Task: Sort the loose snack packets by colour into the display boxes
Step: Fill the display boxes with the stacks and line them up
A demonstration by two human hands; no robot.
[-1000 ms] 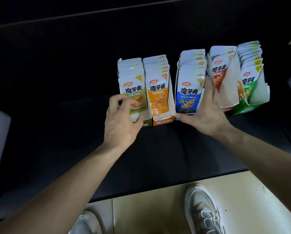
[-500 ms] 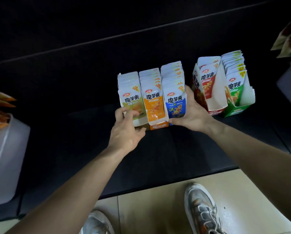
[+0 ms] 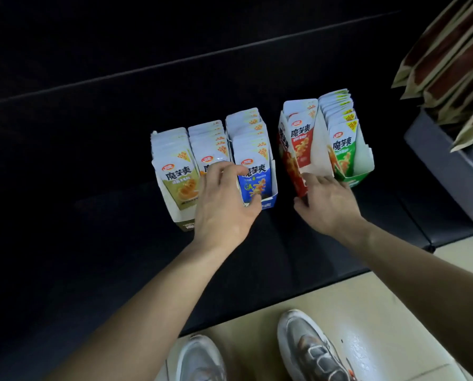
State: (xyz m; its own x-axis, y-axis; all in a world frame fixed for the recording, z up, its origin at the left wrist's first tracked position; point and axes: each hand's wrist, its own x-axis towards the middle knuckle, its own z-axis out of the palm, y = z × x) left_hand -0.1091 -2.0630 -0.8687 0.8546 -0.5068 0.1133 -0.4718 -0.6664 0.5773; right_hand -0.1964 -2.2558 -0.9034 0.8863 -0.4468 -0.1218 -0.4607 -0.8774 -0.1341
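Five display boxes (image 3: 172, 213) stand on the dark tabletop (image 3: 92, 221), long axes running away from the person: three touching on the left, a gap, then the red box (image 3: 290, 166) and green box (image 3: 359, 178). The red box lies nearest the right hand (image 3: 328, 207), whose nearly straight fingers touch its near corner. The left hand (image 3: 224, 207) curls over the front orange packets (image 3: 207, 149), thumb on the blue box (image 3: 269, 203).

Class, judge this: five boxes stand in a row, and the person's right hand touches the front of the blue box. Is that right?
No. The head view shows the right hand touching the front of the red box, not the blue box; five boxes do stand in a row.
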